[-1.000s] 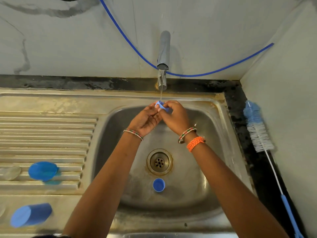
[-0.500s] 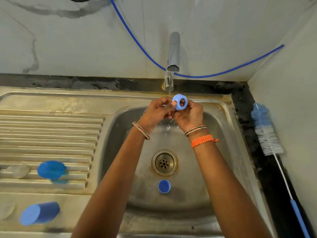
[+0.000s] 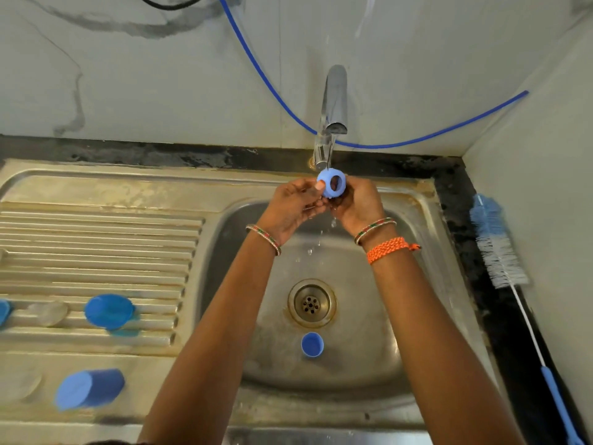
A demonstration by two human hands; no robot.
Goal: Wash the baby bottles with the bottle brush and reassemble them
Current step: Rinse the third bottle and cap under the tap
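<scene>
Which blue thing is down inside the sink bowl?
The small blue cap, just below the drain. The other loose blue pieces lie on the ribbed draining board to the left.

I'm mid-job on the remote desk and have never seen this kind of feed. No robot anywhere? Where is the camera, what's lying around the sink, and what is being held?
There is no machine: a person works with bare hands, and the single picture comes from a camera on their head, looking down. The left hand and right hand together hold a blue bottle ring under the tap, with water dripping below. In the sink basin a small blue cap lies near the drain. On the ribbed draining board sit a blue lid and a blue cup-like piece lying on its side. The bottle brush rests unused along the right wall.
</scene>
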